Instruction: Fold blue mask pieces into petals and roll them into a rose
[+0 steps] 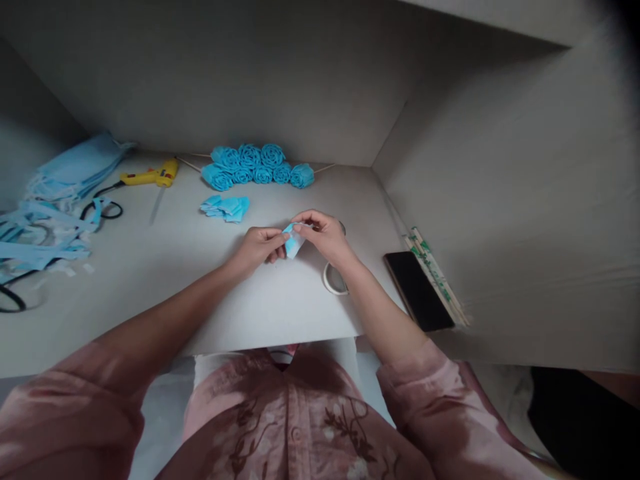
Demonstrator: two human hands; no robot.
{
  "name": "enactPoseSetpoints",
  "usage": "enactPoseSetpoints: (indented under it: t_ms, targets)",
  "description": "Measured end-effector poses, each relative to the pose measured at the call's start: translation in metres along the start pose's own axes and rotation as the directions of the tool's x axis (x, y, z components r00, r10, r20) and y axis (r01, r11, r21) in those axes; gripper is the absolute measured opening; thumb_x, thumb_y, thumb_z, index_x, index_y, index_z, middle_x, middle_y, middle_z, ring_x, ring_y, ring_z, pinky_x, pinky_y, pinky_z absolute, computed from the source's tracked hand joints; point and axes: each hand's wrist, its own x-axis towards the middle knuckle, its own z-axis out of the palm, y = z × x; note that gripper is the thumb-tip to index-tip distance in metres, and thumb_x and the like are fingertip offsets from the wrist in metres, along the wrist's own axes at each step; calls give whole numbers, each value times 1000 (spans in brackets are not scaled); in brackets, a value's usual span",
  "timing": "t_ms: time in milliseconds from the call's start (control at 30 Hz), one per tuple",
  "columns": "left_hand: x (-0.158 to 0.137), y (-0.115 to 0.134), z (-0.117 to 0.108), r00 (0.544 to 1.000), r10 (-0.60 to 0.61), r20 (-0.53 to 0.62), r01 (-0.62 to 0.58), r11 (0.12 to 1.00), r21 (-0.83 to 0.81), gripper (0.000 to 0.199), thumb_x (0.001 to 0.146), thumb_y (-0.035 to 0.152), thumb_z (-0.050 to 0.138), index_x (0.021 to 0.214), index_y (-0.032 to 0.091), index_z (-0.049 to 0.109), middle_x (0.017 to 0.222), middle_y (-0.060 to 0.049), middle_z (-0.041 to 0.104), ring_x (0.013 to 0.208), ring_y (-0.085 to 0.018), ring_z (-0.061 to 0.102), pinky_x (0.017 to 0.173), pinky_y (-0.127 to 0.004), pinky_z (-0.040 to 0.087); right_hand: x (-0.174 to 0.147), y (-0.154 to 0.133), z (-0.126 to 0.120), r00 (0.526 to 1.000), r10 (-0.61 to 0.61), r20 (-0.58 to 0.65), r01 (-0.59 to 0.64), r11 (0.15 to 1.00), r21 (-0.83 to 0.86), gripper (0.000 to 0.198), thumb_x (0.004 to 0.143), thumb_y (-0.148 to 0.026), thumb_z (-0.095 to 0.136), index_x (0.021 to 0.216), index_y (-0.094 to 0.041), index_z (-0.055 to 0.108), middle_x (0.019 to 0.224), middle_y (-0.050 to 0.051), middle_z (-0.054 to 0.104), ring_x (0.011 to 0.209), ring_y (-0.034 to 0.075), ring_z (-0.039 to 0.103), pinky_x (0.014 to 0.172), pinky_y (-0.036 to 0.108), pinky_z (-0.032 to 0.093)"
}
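Between my two hands, above the middle of the table, is a small folded piece of blue and white mask fabric [294, 241]. My left hand [263, 247] pinches its left side with thumb and fingers. On the upper right, my right hand [323, 233] grips the same piece, its thumb pressed on the fabric. Just beyond my left hand lies a small pile of loose blue fabric pieces [225, 208]. A white roll of tape [334, 280] lies flat by my right wrist, partly hidden. Farther back sit several blue fabric roses [250, 167], some with thin sticks.
Blue face masks [80, 167] are stacked at the back left, with cut strips [40, 233] before them. Nearby lies a yellow glue gun [153, 175] with a black cord. A phone [419, 291] and wrapped sticks [437, 277] lie at the right, against the partition wall [500, 200].
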Motion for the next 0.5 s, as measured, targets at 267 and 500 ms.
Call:
enactPoseSetpoints:
  t_ms: [267,500]
  targets:
    - [2,1,-2,999,-42,-10,39,988,-152,31,72,44,74,69,14,66,55,-2,62,40,-7,46,42,-22,29,-1,1,-2,994,-98,53,102,992,-71,11,78,-24,63,83,-22,73,107,6,67,104,18,62,79,29,49]
    - [1,3,-3,998,-43,34,49,979,-197,33,70,45,76,71,13,67,57,-3,63,42,-8,49,43,-22,30,0,4,-2,992,-115,50,119,988,-100,14,79,-22,60,85,-22,73,107,5,68,104,18,63,79,29,49]
